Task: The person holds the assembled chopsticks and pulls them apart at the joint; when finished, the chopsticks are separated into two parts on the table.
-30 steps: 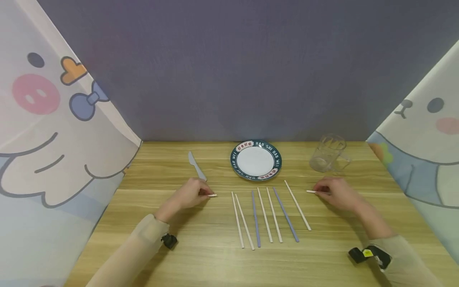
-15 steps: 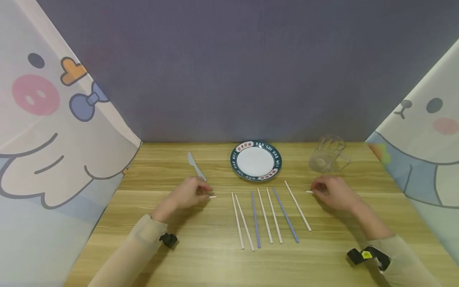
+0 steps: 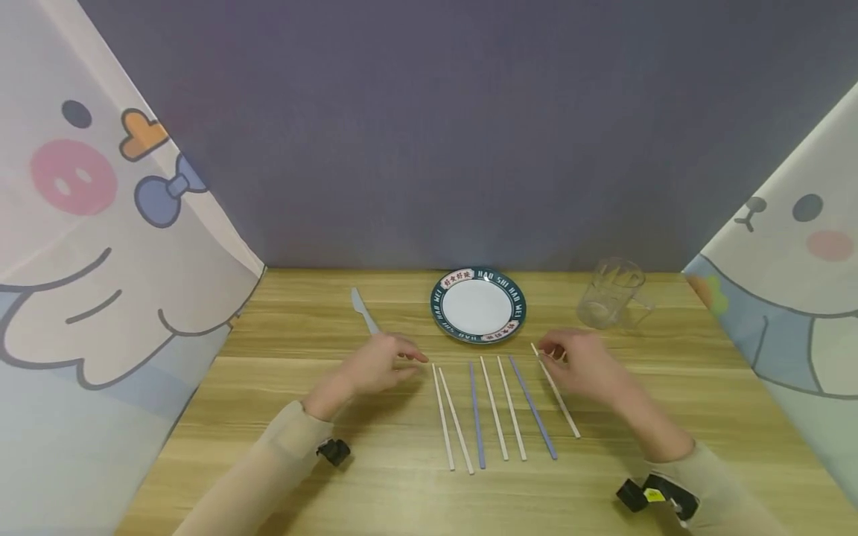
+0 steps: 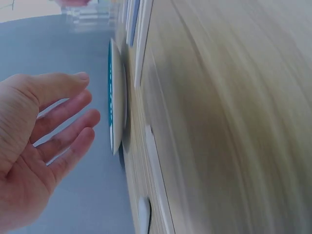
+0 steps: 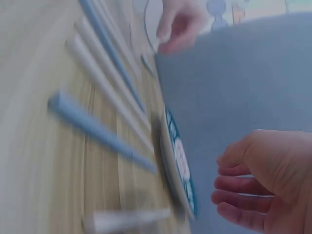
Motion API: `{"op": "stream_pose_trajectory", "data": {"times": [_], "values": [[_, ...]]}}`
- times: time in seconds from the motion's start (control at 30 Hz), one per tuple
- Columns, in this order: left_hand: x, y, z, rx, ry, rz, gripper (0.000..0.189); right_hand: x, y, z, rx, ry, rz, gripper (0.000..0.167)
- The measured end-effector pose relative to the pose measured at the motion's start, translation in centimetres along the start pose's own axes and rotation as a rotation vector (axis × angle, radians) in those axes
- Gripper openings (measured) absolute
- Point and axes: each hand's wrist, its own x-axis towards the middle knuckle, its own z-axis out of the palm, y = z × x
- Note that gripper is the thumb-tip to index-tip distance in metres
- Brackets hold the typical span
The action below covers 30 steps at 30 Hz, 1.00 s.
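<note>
The head view is showing two hands reaching over a wood-grain table [image 3: 322, 491], where seven sticks are lying side by side, pointing away from the person. From left to right they are running as a left pair of white sticks [image 3: 442, 417], a left purple stick [image 3: 477, 415], a middle pair of white sticks [image 3: 493, 408], a right purple stick [image 3: 532, 408] and an end white stick [image 3: 563, 406]. The left hand [image 3: 375, 365] is hovering just beside the far ends of the left pair, its thumb and fingers standing well apart, gently bent and holding nothing. It is hiding the handle end of a knife [image 3: 363, 309]. In the left wrist view, a loose white stick [image 4: 160, 180] is also lying on the table near the knife. The right hand [image 3: 583, 365] is crossing above the far part of the end white stick; in the right wrist view its fingers are curving loosely, with nothing in them. Beyond the sticks, a green-rimmed plate [image 3: 477, 307] is resting flat between the knife and a clear mug [image 3: 606, 298]. Behind everything, a grey backdrop [image 3: 429, 134] is rising between two cartoon panels [image 3: 100, 298].
</note>
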Motion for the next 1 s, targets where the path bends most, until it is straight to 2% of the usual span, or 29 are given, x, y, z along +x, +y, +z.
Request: {"op": "stream_pose_trajectory", "data": {"times": [0.13,0.23,0.47,0.63,0.8,1.0], "values": [[0.7,0.9,0.7,0.014,-0.002,0.066,0.017,0.6,-2.7,1.1,0.055,0.021,-0.018,0.007],[1.0,1.5,1.2,0.028,-0.016,0.090,0.018,0.9,-4.6,1.9,0.103,-0.010,-0.046,0.007],[1.4,2.3,2.1,0.054,-0.087,0.084,0.017,1.4,-8.1,3.6,0.177,-0.111,-0.124,0.007],[1.4,2.4,2.5,0.063,-0.121,0.083,0.015,1.5,-9.9,5.0,0.227,-0.197,-0.145,0.002],[1.4,2.5,3.1,0.076,-0.149,0.076,0.012,1.3,-11.6,6.2,0.178,-0.265,-0.136,0.010],[1.2,2.2,3.8,0.081,-0.168,0.058,0.011,1.0,-12.8,7.5,0.079,-0.304,-0.101,0.031]]}}
